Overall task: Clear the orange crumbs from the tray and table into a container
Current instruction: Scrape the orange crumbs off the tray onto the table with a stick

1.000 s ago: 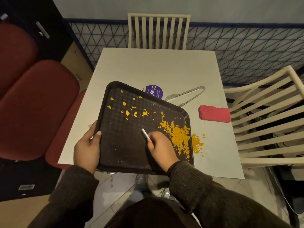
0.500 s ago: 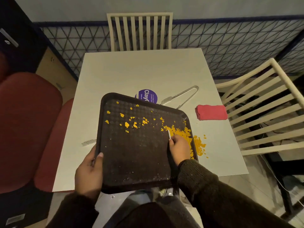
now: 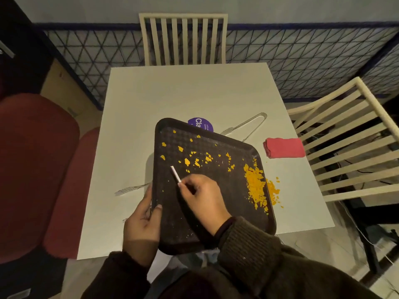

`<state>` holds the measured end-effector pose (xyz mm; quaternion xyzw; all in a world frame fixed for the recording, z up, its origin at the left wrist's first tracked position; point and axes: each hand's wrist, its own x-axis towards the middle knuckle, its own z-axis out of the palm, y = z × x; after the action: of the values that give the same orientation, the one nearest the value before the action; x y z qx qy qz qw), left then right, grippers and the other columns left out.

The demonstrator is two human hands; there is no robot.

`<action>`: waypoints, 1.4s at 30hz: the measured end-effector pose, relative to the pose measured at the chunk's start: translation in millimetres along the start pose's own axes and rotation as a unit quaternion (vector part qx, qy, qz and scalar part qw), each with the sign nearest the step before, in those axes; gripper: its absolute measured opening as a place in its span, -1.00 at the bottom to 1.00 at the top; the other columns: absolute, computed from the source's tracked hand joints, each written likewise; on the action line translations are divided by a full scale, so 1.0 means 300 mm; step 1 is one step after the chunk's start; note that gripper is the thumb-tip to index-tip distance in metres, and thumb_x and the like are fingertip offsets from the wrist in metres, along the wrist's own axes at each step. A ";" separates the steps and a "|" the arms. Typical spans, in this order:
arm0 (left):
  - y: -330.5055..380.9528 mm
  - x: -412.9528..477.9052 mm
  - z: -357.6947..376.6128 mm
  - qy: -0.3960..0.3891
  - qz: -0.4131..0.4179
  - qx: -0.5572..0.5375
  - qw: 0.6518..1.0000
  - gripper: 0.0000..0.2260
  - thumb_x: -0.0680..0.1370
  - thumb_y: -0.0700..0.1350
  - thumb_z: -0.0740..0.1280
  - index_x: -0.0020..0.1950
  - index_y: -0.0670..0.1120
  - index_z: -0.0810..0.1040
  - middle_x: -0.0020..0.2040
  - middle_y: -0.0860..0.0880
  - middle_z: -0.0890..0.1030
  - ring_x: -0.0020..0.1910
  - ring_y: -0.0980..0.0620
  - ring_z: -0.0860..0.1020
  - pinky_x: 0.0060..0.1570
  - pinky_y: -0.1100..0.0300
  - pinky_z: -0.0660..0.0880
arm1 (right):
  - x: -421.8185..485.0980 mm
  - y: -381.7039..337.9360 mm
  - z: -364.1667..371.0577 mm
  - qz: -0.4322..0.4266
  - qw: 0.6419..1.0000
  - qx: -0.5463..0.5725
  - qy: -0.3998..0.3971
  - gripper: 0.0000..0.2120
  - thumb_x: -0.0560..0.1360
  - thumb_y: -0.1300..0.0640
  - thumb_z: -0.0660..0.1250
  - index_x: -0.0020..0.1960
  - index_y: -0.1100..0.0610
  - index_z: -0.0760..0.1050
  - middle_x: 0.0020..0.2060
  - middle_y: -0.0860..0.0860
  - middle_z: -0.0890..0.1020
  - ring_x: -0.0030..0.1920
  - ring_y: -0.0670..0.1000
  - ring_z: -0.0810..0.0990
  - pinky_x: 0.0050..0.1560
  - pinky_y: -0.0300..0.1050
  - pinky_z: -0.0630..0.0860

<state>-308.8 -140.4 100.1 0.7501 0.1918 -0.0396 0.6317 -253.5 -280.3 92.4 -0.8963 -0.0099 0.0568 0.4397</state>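
1. Two crumb groups on the tray (image 3: 172, 223): a dense heap of orange crumbs (image 3: 254, 186) banked against its right rim, and loose flakes (image 3: 196, 160) scattered across the far half.
2. Change: half a second ago the right hand (image 3: 203, 199) was at the heap by the right rim; now it sits mid-tray, left of centre. Reads as a return stroke, resetting to sweep the loose flakes rightward.
3. Right hand pinches a thin white stick (image 3: 176, 174) between thumb and fingertips, its free end pointing up-left. Working end hidden under the hand; cannot tell what kind of tool it is.
4. Left hand (image 3: 142, 223) is clamped on the tray's near-left rim, thumb on top. Tray has rotated slightly and overhangs the table (image 3: 194, 93) edge toward the person.
5. Spilled crumbs (image 3: 273, 190) lie on the table just past the right rim, so the table part is not yet done.
6. Container: a purple lid (image 3: 200, 124) shows behind the tray's far rim, mostly covered; label cut off. Whether it is the container is unclear.
7. Nearby: tongs (image 3: 248, 125), red cloth (image 3: 284, 147), pale object (image 3: 129, 189) left of tray, indistinct.
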 end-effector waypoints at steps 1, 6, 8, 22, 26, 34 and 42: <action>-0.001 0.000 0.001 0.006 0.002 0.002 1.000 -0.53 0.59 -0.34 0.20 0.36 0.15 0.39 0.10 0.40 0.57 0.19 0.21 0.55 0.23 0.19 0.45 | 0.016 -0.009 0.012 -0.015 1.000 -0.002 0.000 -0.88 0.50 0.11 0.32 -0.09 0.12 0.61 -0.15 0.02 0.65 -0.12 -0.03 0.57 -0.09 -0.16 0.46; -0.003 -0.009 0.009 0.012 0.000 -0.003 1.000 -0.55 0.60 -0.32 0.21 0.37 0.13 0.40 0.04 0.47 0.56 0.15 0.38 0.53 0.17 0.43 0.45 | 0.094 0.070 0.017 0.049 0.998 0.012 0.026 -0.90 0.49 0.15 0.32 -0.13 0.17 0.57 -0.23 0.03 0.61 -0.21 0.01 0.54 -0.20 -0.16 0.42; -0.002 -0.013 0.009 0.010 -0.002 -0.012 1.000 -0.56 0.60 -0.30 0.20 0.39 0.11 0.39 0.04 0.47 0.57 0.15 0.40 0.52 0.17 0.44 0.44 | 0.114 0.140 -0.006 0.100 0.994 -0.001 0.046 -0.90 0.49 0.15 0.32 -0.15 0.17 0.55 -0.27 0.05 0.59 -0.24 0.03 0.53 -0.24 -0.17 0.37; 0.028 0.002 0.019 0.039 0.004 0.014 0.999 -0.52 0.60 -0.26 0.22 0.16 0.40 0.41 0.01 0.51 0.56 0.20 0.22 0.55 0.33 0.14 0.41 | -0.072 0.042 -0.023 -0.179 0.977 -0.017 -0.114 -0.96 0.46 0.18 0.32 -0.12 0.11 0.55 -0.28 -0.14 0.43 -0.22 -0.17 0.43 -0.21 -0.37 0.30; 0.021 0.000 0.018 0.036 0.010 0.028 0.999 -0.61 0.60 -0.12 0.23 0.20 0.41 0.40 -0.03 0.56 0.53 0.12 0.46 0.50 0.29 0.19 0.41 | -0.060 0.026 0.023 -0.171 0.981 -0.004 -0.094 -0.95 0.46 0.21 0.32 -0.15 0.17 0.55 -0.27 0.01 0.55 -0.20 -0.10 0.47 -0.20 -0.36 0.32; 0.002 0.002 0.012 0.032 0.012 0.040 0.999 -0.66 0.63 -0.10 0.19 0.26 0.34 0.36 -0.02 0.59 0.51 0.06 0.56 0.47 0.19 0.29 0.41 | 0.155 0.048 0.036 0.036 0.999 0.033 0.004 -0.95 0.43 0.21 0.34 -0.20 0.18 0.54 -0.31 0.07 0.59 -0.26 0.06 0.55 -0.20 -0.07 0.47; -0.008 0.027 0.007 0.023 0.006 0.037 0.999 -0.65 0.64 -0.13 0.19 0.36 0.20 0.40 -0.02 0.55 0.54 0.08 0.49 0.50 0.19 0.27 0.46 | 0.154 -0.032 0.008 0.035 0.994 0.104 -0.016 -0.86 0.47 0.21 0.34 -0.25 0.04 0.52 -0.32 0.03 0.60 -0.29 0.08 0.59 -0.24 -0.02 0.57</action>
<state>-301.8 -140.3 95.1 0.7751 0.2001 -0.0252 0.5988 -207.7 -269.4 94.4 -0.8447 0.0210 0.0871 0.5277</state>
